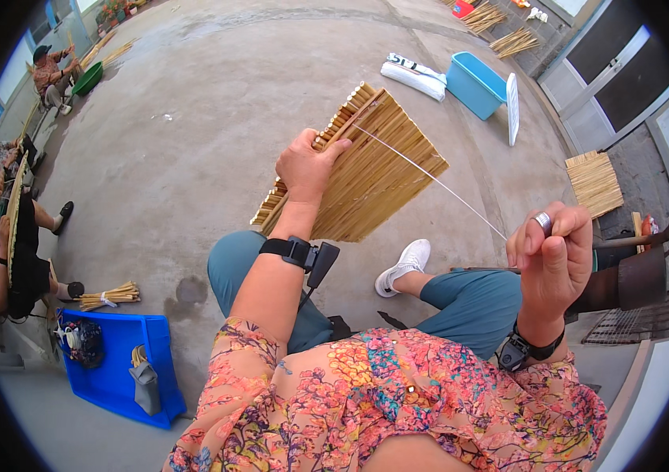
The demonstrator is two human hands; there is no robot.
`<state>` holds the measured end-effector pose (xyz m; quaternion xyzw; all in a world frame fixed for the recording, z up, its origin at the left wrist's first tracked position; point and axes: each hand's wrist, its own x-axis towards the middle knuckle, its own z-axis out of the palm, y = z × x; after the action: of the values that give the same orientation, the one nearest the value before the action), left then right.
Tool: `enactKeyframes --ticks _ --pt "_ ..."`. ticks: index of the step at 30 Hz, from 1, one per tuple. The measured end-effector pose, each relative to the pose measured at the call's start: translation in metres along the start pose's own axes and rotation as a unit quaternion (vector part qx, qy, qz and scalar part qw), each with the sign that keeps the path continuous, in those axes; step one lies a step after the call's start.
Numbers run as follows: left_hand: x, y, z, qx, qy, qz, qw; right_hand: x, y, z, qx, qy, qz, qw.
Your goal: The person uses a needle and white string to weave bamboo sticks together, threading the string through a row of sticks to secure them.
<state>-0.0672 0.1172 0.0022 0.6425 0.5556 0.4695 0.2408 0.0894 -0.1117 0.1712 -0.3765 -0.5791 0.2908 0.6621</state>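
A stiff panel of tan reed stalks (pixel 386 173) is tilted up in front of me, above my knees. The round cut ends of the stalks line its left edge. My left hand (pixel 307 165) grips that edge, thumb on the near face and fingers behind, mostly hidden. From the panel's upper edge a white thread (pixel 433 177) runs taut to my right hand (pixel 553 248), which is raised at the right with its fingers pinched together on the thread. A metal ring thimble (pixel 544 223) is on one of its fingers. Whether a needle is in the pinch cannot be seen.
At left lies a blue tray (pixel 122 315) with a grey pouch and a dark bundle; a stalk bundle (pixel 110 296) is beside it. Co-workers (pixel 4 236) sit along the left. Ahead right stand a teal bin (pixel 474 86) and white roll (pixel 413 79). Another panel (pixel 594 183) lies at right.
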Motion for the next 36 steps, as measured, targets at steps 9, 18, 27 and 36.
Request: enactKeyframes --ticks 9,18,27,36 --pt "-0.007 -0.035 0.019 0.069 -0.025 0.001 0.997 -0.004 0.052 0.012 0.049 -0.057 0.078 0.994" --pt "0.009 -0.050 -0.003 0.027 -0.094 0.036 0.995 0.005 0.071 0.014 0.130 -0.047 0.079 0.987" --pt "0.012 -0.058 0.001 -0.057 -0.039 0.085 0.994 -0.001 0.074 0.014 0.116 -0.043 0.144 0.982" --pt "0.014 -0.066 -0.001 -0.205 -0.052 0.036 0.977 -0.010 0.092 -0.017 0.159 0.031 0.215 0.963"
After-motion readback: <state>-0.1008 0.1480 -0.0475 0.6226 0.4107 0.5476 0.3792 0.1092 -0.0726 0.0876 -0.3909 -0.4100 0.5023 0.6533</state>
